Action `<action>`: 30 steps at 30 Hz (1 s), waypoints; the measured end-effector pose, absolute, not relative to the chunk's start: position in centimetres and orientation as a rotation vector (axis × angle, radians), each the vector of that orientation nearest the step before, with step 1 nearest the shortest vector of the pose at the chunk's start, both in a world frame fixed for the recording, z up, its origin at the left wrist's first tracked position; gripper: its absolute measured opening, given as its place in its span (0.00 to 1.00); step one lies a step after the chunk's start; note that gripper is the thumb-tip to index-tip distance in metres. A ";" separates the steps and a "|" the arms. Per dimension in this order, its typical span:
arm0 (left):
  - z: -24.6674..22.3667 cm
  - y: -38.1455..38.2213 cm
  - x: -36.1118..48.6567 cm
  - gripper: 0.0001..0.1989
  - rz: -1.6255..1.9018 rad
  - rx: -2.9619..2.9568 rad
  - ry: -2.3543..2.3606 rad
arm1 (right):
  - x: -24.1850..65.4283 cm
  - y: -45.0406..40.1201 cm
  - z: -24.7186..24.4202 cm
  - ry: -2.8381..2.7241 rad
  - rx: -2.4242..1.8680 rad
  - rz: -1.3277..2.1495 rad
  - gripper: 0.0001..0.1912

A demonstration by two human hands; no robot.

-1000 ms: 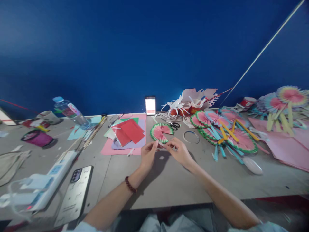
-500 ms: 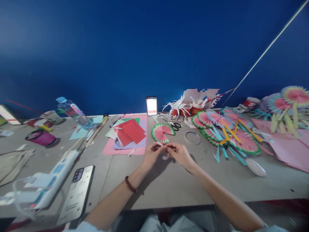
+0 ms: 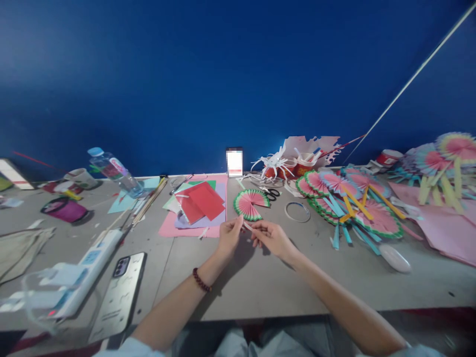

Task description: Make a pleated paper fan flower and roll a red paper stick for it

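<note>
Over the middle of the table, my left hand (image 3: pixel 230 236) and my right hand (image 3: pixel 274 240) face each other with fingertips pinched. Between them is a small narrow white strip (image 3: pixel 247 226), an end at each hand; its material is too small to tell. Just beyond my fingers lies a pleated round paper fan (image 3: pixel 246 202), pink with a green and white rim and a wedge open at its right. Black-handled scissors (image 3: pixel 273 194) lie behind the fan, and a roll of tape (image 3: pixel 297 211) lies to its right.
Red, purple and pink paper sheets (image 3: pixel 212 202) are stacked left of the fan. Finished paper fans (image 3: pixel 379 218) crowd the right side. A power strip (image 3: pixel 89 272), a phone (image 3: pixel 119 295) and a water bottle (image 3: pixel 118 173) stand or lie left. A lit phone (image 3: pixel 234 163) leans on the blue wall.
My hands have drawn slightly apart and turned, so more of the white strip shows between the fingertips. The left fingers now point more upward. The fan has stayed in place.
</note>
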State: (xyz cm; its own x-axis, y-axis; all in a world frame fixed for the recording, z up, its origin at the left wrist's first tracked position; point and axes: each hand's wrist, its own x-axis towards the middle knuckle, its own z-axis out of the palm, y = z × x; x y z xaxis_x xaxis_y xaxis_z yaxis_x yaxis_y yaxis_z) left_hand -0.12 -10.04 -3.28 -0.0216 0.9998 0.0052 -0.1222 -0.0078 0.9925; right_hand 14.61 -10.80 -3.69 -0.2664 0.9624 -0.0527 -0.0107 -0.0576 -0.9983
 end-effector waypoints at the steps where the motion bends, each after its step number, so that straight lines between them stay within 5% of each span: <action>1: -3.2 -10.0 -0.2 0.26 1.282 1.111 1.135 | 14.6 -10.7 -3.8 -1.355 -1.087 1.467 0.17; 14: -3.0 -9.3 -0.7 0.17 1.266 1.183 1.098 | 14.7 -10.4 -3.8 -1.218 -1.042 1.536 0.21; 30: -3.2 -8.7 -1.2 0.22 1.302 0.981 1.139 | 14.4 -11.4 -3.1 -1.267 -1.168 1.664 0.21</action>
